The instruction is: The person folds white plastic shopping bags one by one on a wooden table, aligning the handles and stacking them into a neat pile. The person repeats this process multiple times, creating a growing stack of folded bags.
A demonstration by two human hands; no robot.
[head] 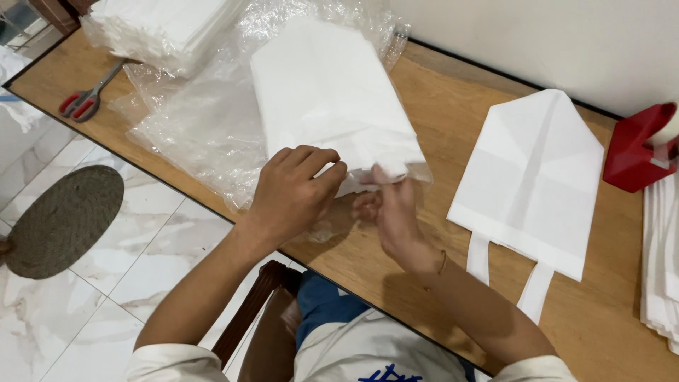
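Wooden tabletop [453, 120] was shown set against a pale wall, with marble-patterned floor tiles and a round woven mat [64, 219] visible beyond its near edge. At the centre of the table, a stack of folded white bags [329, 92] was seen lying on and partly inside crinkled clear plastic wrap [201, 120]. The left hand [293, 194] was curled over the near edge of the stack, its fingers bent and closed on the corner of the material. The right hand [389, 209] was held just beside it, thumb and fingertips brought together in a pinch on the same near corner, where white fabric and clear plastic met; which layer was gripped could not be told. To the right, well apart from the hands, a single white bag with two strap handles [530, 177] was laid flat. A red tape dispenser [640, 145] was placed at the far right by the wall, above the edge of another white pile [661, 269]. At the far left, red-handled scissors [88, 99] were seen beside a second wrapped pile of white bags [159, 28]. A wooden chair [258, 318] was visible beneath the person.
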